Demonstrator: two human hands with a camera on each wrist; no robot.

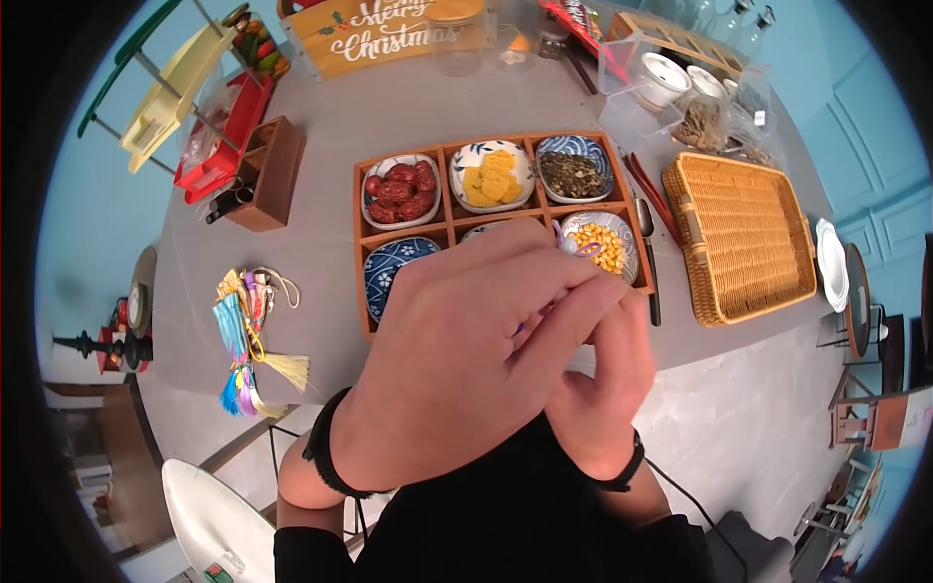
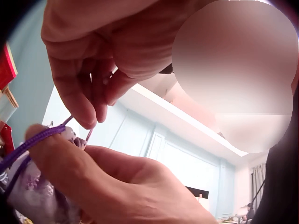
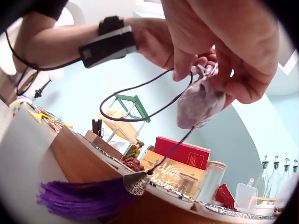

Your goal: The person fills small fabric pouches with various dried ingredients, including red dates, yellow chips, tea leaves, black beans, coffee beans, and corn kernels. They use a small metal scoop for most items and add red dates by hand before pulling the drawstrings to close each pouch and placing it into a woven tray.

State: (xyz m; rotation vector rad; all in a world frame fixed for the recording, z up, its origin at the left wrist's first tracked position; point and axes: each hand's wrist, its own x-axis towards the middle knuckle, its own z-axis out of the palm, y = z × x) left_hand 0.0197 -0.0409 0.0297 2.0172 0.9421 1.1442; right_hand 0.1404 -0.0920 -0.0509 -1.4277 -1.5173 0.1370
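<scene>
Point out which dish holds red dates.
The dish in the back-left compartment of the wooden tray: red dates show there alone; the rest of that row holds yellow slices and dried leaves.

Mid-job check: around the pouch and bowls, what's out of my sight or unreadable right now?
- Inside of the pouch: right wrist view, hidden by its own fabric.
- Contents of the lower middle bowl: head view, behind the left hand.
- Part of the lower left blue bowl: head view, same hand.
- Part of the purple cord: left wrist view, cut off by the left edge.
</scene>
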